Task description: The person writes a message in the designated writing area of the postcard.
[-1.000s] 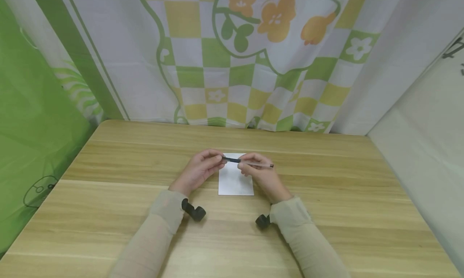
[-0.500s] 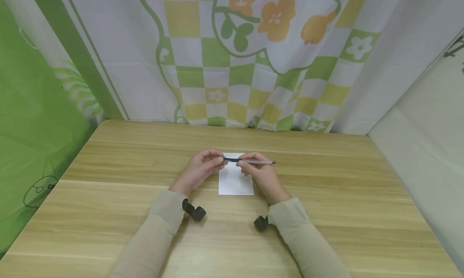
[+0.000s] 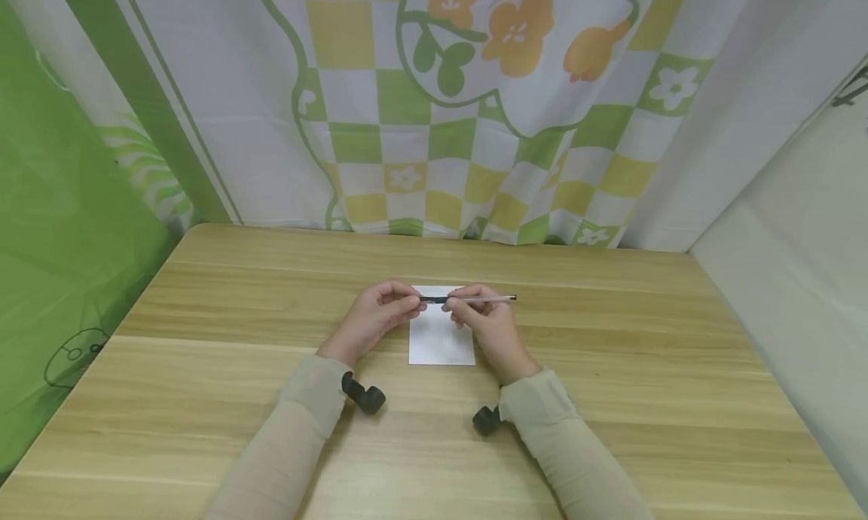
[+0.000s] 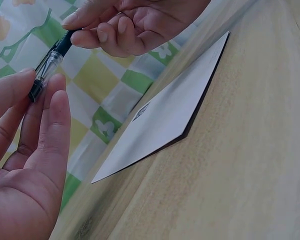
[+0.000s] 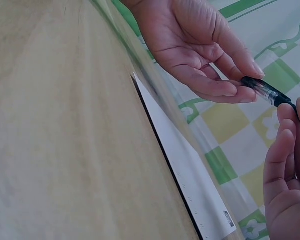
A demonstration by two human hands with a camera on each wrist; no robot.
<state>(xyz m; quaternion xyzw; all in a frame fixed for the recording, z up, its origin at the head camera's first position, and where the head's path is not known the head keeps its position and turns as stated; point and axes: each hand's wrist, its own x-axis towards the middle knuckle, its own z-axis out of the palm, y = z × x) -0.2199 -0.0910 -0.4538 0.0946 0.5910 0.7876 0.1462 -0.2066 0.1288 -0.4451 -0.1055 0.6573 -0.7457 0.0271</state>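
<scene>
Both hands hold one slim pen (image 3: 434, 300) level above a white notepad (image 3: 441, 343). My left hand (image 3: 373, 320) pinches the capped end between thumb and fingertips. The cap looks clear, with a black tip and a dark clip (image 4: 41, 65). Thumb and fingers of my right hand (image 3: 491, 328) grip the pen at its black section, and the pale barrel (image 3: 498, 298) sticks out to the right. In the right wrist view the clear cap (image 5: 265, 90) spans the gap between the hands. Fingertips hide part of the pen.
The notepad lies flat on the wooden table (image 3: 237, 399), with a small dark print (image 4: 141, 112) near one corner and a dark underside edge. A patterned curtain (image 3: 475, 143) hangs behind the table. Black wrist cameras (image 3: 369, 399) sit below the hands.
The pen's right end has tipped up slightly, so the pen lies more level. My right hand and forearm have shifted a little left; the left hand has barely moved.
</scene>
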